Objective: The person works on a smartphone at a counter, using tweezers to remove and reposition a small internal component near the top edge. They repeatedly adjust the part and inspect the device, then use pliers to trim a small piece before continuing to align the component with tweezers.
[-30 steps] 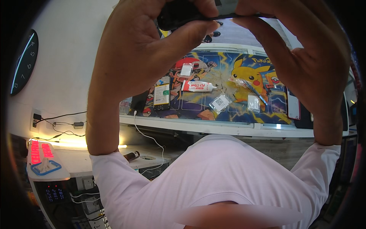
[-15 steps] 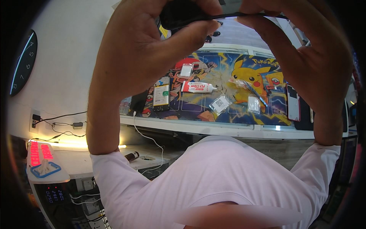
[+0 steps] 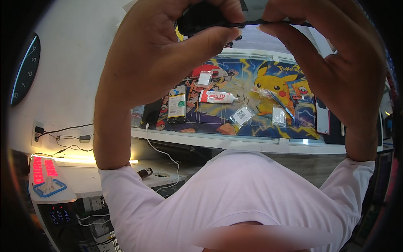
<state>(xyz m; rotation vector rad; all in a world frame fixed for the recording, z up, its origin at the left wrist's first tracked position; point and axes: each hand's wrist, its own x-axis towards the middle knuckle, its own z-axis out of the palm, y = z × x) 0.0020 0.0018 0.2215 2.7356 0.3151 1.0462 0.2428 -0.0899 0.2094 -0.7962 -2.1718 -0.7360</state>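
Between the left hand [image 3: 161, 59] and the right hand [image 3: 350, 54], a dark flat panel [image 3: 201, 19] is being held up, each hand pinching its near edge between thumb and finger. Its long axis is running from left hand to right, thin edge facing the person, right end partly hidden. Edge handling is seemingly proceeding, the next move calling for even pressure.

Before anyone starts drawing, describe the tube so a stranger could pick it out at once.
Find the colourful picture mat on the white bench. Near its middle, to the right of the opened phone, lies a red-and-white tube. Unlike the flat packets nearby, it tapers to a narrow nozzle pointing right.
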